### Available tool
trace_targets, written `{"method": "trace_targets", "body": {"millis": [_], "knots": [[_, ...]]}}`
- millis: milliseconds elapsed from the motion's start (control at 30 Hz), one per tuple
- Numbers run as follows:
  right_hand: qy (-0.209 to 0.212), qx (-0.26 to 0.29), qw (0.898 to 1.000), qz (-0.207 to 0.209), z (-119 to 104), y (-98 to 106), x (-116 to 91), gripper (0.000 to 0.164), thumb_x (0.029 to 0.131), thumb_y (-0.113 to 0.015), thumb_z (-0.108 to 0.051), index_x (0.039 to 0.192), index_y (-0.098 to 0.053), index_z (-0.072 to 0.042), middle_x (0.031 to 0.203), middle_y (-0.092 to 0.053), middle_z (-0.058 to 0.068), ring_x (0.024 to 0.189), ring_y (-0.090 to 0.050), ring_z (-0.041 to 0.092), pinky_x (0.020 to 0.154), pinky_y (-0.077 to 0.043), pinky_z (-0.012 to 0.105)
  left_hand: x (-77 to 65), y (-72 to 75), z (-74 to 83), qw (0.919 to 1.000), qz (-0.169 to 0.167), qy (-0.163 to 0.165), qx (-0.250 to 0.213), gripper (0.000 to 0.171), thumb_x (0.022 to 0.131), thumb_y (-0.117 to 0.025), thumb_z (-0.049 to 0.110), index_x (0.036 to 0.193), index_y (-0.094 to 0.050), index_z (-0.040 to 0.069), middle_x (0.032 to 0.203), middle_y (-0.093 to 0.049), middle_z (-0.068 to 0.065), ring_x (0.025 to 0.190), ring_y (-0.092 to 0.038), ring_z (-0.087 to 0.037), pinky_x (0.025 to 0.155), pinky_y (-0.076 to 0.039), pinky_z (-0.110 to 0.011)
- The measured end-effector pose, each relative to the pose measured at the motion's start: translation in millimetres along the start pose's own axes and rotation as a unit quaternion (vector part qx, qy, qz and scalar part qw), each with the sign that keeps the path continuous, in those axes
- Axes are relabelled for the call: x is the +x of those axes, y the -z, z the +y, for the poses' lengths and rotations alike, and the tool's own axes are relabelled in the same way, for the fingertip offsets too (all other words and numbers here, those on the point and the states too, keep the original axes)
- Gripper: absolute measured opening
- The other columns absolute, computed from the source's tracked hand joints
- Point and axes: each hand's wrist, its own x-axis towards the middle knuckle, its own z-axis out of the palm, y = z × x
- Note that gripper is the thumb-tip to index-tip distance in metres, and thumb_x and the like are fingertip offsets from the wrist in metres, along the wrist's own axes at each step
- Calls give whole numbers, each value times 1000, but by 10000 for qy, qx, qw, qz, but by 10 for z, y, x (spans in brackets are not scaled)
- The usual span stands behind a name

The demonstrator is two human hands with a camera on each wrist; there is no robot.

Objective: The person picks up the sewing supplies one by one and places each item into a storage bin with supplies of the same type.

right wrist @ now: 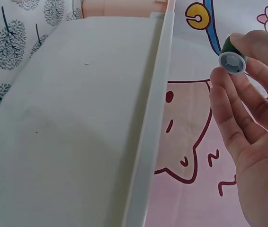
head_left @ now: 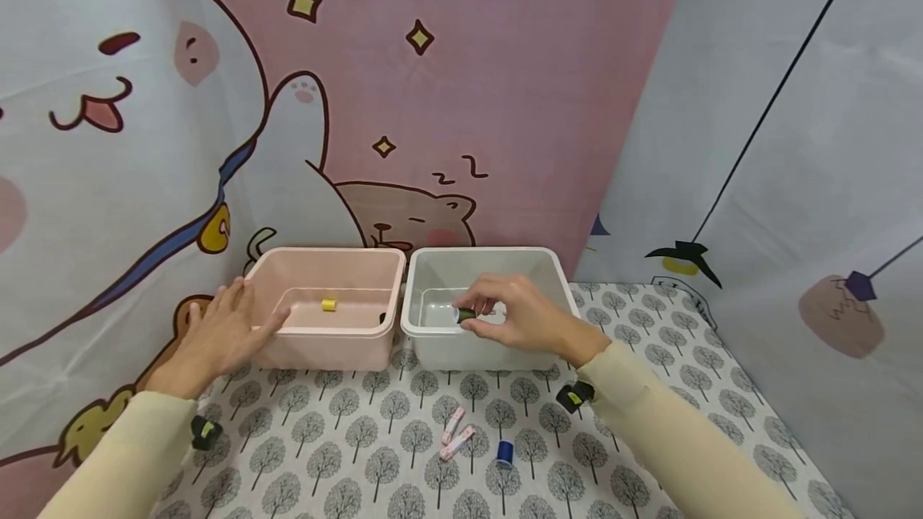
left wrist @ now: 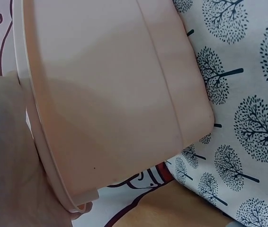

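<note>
My right hand [head_left: 515, 312] pinches a dark green thread spool [head_left: 465, 315] between thumb and fingers, over the white bin [head_left: 483, 349]. In the right wrist view the green thread spool [right wrist: 232, 57] shows its pale hollow end. At the pink bin [head_left: 324, 351], my left hand [head_left: 219, 335] rests on the left rim with fingers spread. The left wrist view shows that hand [left wrist: 11, 151] against the rim of the pink bin [left wrist: 105, 104]. Inside the pink bin lie a yellow spool [head_left: 328, 305] and a dark thing [head_left: 382, 317] mostly hidden by the wall.
In front of the bins, on the tree-print cloth [head_left: 382, 467], lie a blue thread spool [head_left: 505, 453] and two small pink-and-white sticks [head_left: 457, 442]. The bins stand side by side against a cartoon-printed curtain [head_left: 505, 102].
</note>
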Motion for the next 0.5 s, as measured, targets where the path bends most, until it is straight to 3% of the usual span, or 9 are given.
{"method": "trace_targets", "body": {"millis": [500], "knots": [[-316, -124, 9993, -139, 58, -52, 324, 28, 101, -91, -14, 127, -85, -8, 113, -89, 3, 96, -82, 13, 91, -70, 27, 6, -17, -24, 9999, 43, -13, -154, 116, 117, -32, 80, 180, -10, -15, 187, -4, -46, 170, -7, -76, 131, -1, -97]]}}
